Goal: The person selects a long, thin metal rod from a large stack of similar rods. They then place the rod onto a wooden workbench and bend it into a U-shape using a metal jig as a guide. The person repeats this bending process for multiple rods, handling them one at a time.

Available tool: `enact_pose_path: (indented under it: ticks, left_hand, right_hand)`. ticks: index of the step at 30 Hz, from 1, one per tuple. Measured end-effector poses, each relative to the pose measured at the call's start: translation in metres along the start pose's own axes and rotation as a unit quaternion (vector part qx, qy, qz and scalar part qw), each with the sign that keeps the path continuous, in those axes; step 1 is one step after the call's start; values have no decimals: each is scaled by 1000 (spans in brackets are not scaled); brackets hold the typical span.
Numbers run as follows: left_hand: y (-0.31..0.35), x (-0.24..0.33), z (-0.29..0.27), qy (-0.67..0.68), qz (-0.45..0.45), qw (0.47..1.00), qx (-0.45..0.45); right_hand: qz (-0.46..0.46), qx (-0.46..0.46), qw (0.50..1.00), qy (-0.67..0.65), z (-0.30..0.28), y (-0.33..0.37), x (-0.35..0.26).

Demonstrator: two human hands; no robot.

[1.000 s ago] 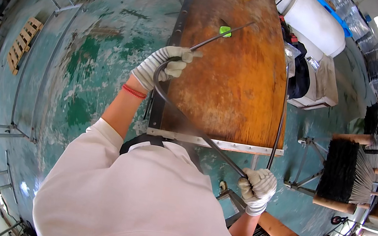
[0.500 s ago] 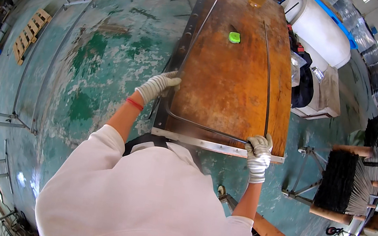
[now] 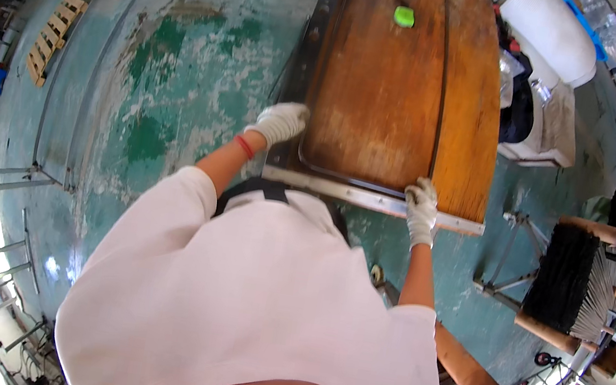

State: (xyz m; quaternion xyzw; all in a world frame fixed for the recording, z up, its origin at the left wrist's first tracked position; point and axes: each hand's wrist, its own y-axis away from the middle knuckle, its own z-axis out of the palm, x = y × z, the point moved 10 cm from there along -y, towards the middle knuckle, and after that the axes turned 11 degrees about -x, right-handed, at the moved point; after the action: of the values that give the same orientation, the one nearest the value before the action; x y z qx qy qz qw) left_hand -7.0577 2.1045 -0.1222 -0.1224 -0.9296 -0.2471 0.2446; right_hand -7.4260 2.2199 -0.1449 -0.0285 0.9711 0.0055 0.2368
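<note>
1. Bent dark metal rod (image 3: 373,180) lying in a U on the rusty worktable (image 3: 385,100), bottom bar just inside the near edge.
2. Left hand (image 3: 280,121), gloved, fingers curled over the rod's left corner at the table's left edge.
3. Right hand (image 3: 421,205), gloved, closed on the right corner at the near edge.
4. Green block (image 3: 403,16) farther up, well apart.
5. Bare green floor (image 3: 162,99) to the left; brush (image 3: 577,281) on a stand to the right.

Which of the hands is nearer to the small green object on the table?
Left, marginally. The left hand is below-left of the green object; the right hand lies farther down at the near edge.
</note>
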Motion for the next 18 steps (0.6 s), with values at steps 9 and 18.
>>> enact_pose_path:
  ticks: [9, 18]
  left_hand:
    - [19, 45, 56, -175, 205, 958, -95]
    - [35, 56, 85, -264, 252, 925, -110]
  right_hand:
    - [3, -76, 996, 34, 24, -11, -73]
    - [62, -66, 995, 53, 36, -9, -81]
